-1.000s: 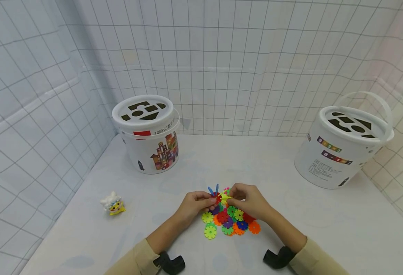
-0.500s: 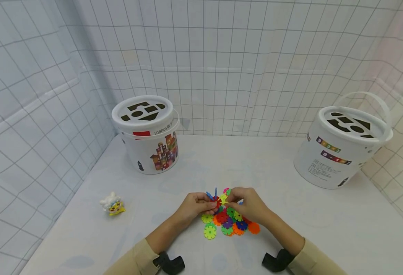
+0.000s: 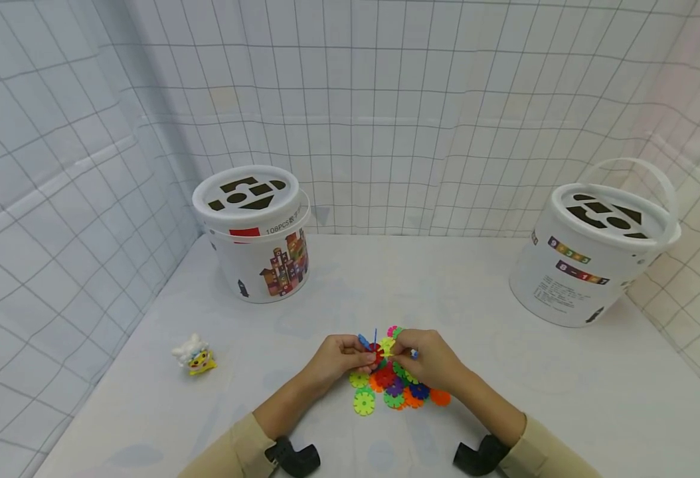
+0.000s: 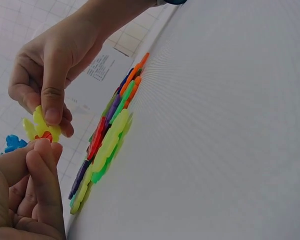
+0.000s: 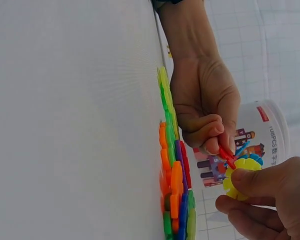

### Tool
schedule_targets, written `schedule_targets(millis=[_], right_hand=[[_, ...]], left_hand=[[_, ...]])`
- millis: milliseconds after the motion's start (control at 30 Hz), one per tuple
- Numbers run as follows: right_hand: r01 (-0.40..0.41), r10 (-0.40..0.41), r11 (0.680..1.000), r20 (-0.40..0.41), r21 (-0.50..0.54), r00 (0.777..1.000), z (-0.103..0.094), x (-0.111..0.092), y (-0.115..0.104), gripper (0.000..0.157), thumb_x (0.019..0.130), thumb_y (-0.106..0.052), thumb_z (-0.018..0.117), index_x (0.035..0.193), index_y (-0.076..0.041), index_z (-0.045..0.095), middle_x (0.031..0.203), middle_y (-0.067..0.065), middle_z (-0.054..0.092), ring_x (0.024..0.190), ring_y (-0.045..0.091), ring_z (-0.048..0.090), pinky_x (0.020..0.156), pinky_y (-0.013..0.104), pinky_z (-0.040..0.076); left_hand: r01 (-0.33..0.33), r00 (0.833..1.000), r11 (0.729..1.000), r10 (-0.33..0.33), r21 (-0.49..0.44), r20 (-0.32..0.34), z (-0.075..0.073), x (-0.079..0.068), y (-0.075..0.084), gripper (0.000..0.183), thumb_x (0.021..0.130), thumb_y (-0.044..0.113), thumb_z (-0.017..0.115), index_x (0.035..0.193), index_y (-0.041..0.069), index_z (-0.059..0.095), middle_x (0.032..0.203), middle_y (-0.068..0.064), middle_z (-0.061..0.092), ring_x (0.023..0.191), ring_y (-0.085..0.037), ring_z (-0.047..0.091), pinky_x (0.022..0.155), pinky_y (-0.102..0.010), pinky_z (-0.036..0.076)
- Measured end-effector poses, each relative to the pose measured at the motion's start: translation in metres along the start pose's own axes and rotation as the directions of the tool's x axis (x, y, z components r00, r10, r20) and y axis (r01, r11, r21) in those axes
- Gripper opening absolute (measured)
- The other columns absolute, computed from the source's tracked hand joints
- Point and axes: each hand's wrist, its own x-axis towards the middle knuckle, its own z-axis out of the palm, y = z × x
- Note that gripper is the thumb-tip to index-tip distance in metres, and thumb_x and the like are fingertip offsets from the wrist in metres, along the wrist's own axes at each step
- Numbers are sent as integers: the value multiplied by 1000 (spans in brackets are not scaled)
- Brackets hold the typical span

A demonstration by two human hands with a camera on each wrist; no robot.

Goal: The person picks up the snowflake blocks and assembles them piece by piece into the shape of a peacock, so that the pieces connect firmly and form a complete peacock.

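My left hand (image 3: 339,356) pinches a red notched disc (image 5: 226,156) between thumb and fingers. Blue notched discs (image 4: 13,143) stick out from it on the far side. With thumb and fingertips, my right hand (image 3: 432,356) grips a yellow notched disc (image 5: 249,166), which meets the red one at its edge. A second yellow petal-like part (image 4: 28,129) shows beside the first in the left wrist view. Both hands are above a loose pile of flat, notched snowflake discs (image 3: 394,384) in green, orange, red, purple and blue. Fingertips cover part of the joined discs.
A white lidded bucket (image 3: 254,232) stands at the back left. Another white bucket (image 3: 592,255), its handle raised, is at the back right. A small white and yellow toy figure (image 3: 197,355) sits on the white table (image 3: 254,411) at the left. Gridded white cloth surrounds the table.
My right hand has lowered slightly, and the yellow disc has tilted against the red one. The blue discs have turned a little with the left hand's piece. The pile has not visibly moved.
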Motion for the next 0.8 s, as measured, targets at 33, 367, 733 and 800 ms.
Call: schedule_targets(millis=[33,367,733,800], right_hand=[[6,-6,1000,-5,-10,1000,1,0,0,21,77,12,74,78,-7,64,76,-1,65,68,8,62,64,19,54],[-58,58,998,-34,-15,998,1,3,-2,23,79,8,75,79,-10,61,79,-3,63,73,9,64,67,22,55],[-205,201,978,78,50,977,-13,4,2,15,86,-4,74,96,-9,64,93,-2,66,86,13,66,78,31,56],[-257,253,966,90,40,963,-16,3,5,16,87,-7,74,100,-8,66,95,0,67,87,14,65,80,32,56]], left_hand=[[-1,1000,1000,1,-1,1,0,0,0,10,91,-4,64,85,-12,62,75,-4,70,68,-10,67,67,-23,56],[10,1000,999,-11,-35,-24,2,1,1,8,91,2,67,84,-2,67,75,-3,70,69,-10,67,67,-22,56],[35,996,999,-36,-17,-85,4,1,2,15,91,3,68,94,-11,67,77,-3,69,71,-9,66,69,-21,55],[34,995,999,-37,-31,-94,4,0,3,13,91,2,67,94,-10,66,78,-3,69,71,-9,66,70,-21,55]])
